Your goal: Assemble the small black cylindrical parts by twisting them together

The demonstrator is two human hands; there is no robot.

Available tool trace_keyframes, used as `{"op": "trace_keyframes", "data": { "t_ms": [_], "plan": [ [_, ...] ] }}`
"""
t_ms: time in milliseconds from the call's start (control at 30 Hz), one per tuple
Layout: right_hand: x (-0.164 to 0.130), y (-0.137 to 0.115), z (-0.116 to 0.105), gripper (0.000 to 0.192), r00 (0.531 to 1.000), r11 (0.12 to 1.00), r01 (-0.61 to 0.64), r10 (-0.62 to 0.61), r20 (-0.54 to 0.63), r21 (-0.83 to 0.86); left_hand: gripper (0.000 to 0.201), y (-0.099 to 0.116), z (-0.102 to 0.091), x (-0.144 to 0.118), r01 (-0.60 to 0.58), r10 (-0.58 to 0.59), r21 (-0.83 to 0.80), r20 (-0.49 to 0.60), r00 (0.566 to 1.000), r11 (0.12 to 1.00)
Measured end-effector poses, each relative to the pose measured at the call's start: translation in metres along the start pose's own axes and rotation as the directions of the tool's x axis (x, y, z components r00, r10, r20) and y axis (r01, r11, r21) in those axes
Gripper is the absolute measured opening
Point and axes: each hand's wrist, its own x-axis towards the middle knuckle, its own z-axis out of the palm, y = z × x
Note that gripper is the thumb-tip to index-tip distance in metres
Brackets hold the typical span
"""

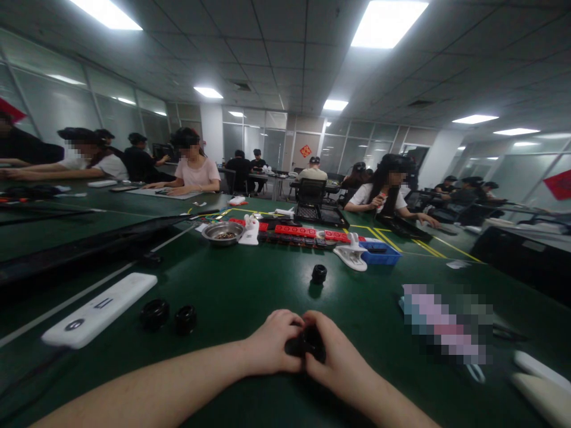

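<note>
My left hand [271,346] and my right hand [339,355] meet low in the middle, fingers curled round a shiny black round part [308,343]. Much of it is hidden behind the fingers, so I cannot tell whether it is one piece or two. Similar black parts lie on the green table: a ribbed one [318,274] straight ahead, and to the left a wider ring-like one [154,313] beside a smaller one [185,320].
A white power strip [102,309] lies left. Farther back are a metal bowl [223,232] of small pieces, red blocks [295,230], white stands [352,254] and a blue bin [380,252]. A blurred-out item [446,324] lies right. Several people sit at tables beyond.
</note>
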Motion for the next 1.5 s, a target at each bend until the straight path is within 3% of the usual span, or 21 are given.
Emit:
{"op": "trace_keyframes", "data": {
  "t_ms": [133,267,367,433,567,733,833,967,1100,1333,1500],
  "plan": [
    [-0.0035,-0.0067,-0.0024,0.06,0.996,0.996,0.086,-0.086,0.017,-0.001,0.038,-0.0002,-0.0011,0.0004,-0.002,0.002,0.005,0.007,1.0,1.0],
    [-0.0011,-0.0025,-0.002,0.058,0.996,0.996,-0.047,0.042,-0.082,-0.071,0.039,0.0003,-0.0013,0.0002,-0.003,0.003,-0.004,0.022,1.0,1.0],
    [0.0004,0.0008,-0.0007,0.051,0.991,0.993,-0.104,0.098,-0.093,-0.061,0.039,0.0009,-0.0003,0.0002,0.004,-0.004,-0.001,-0.002,1.0,1.0],
    [-0.0009,0.0,-0.0006,0.048,0.997,0.999,-0.045,0.045,-0.055,-0.012,0.039,0.001,0.0001,0.0003,-0.001,0.001,0.002,-0.016,1.0,1.0],
    [-0.0053,-0.0044,-0.0025,0.06,0.999,0.998,0.049,-0.05,0.007,0.039,0.039,0.0,-0.0002,0.0003,-0.012,0.012,-0.008,-0.013,1.0,1.0],
    [-0.0028,-0.0012,-0.0035,0.057,0.993,0.993,-0.09,0.084,-0.088,-0.069,0.038,-0.0014,-0.0002,-0.0001,-0.008,0.008,-0.023,-0.004,1.0,1.0],
    [0.0006,0.0023,-0.0017,0.056,0.99,0.989,-0.121,0.113,-0.088,-0.086,0.038,-0.0004,-0.0001,-0.0001,-0.008,0.008,-0.025,-0.011,1.0,1.0],
    [-0.0003,0.0002,-0.0003,0.049,1.0,0.999,-0.022,0.022,-0.005,-0.039,0.038,0.0002,0.0002,0.0002,-0.002,0.002,-0.007,-0.002,1.0,1.0],
    [-0.0034,-0.0049,-0.0026,0.057,0.997,0.997,0.073,-0.073,0.011,-0.036,0.038,-0.0015,0.0012,0.0004,-0.004,0.004,0.009,0.005,1.0,1.0],
    [0.0022,0.0025,-0.0024,0.053,0.989,0.987,-0.127,0.119,-0.09,-0.101,0.038,-0.0003,0.0015,0.0004,0.002,-0.002,0.002,-0.009,1.0,1.0],
    [-0.002,-0.0008,-0.0024,0.053,0.998,0.997,0.061,-0.061,0.017,-0.044,0.038,0.0017,-0.0007,0.0008,0.018,-0.018,0.013,0.006,1.0,1.0]
  ]
}}
